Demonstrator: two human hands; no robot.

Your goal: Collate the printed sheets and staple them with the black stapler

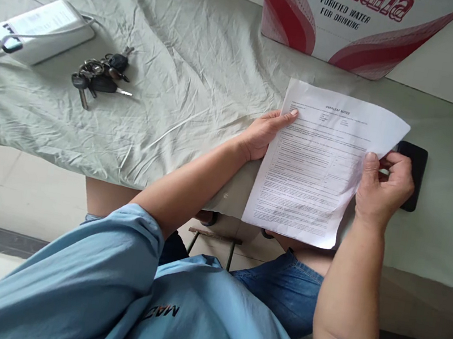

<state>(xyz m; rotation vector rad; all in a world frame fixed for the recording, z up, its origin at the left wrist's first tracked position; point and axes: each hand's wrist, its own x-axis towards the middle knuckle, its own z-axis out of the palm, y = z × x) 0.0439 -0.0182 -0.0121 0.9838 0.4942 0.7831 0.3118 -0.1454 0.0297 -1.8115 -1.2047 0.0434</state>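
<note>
Head view: both hands, left hand (263, 135), right hand (382, 188), grip printed sheet (317, 166); carton (353, 23) contents unseen.

On the pale green cloth-covered table (193, 55), the bunch of dark metal keys (100, 74) lies just right of the white slab-shaped power bank (44, 29) near the left edge, the red-and-white cardboard water carton (353, 23) stands at the back edge, and the white printed paper sheet (317, 166) overhangs the front edge.

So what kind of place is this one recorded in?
Probably a home or small office, not a workshop. A table under a wrinkled grey-green cloth carries a bunch of keys, a power bank and a drinking-water carton; both hands hold a printed sheet.
</note>
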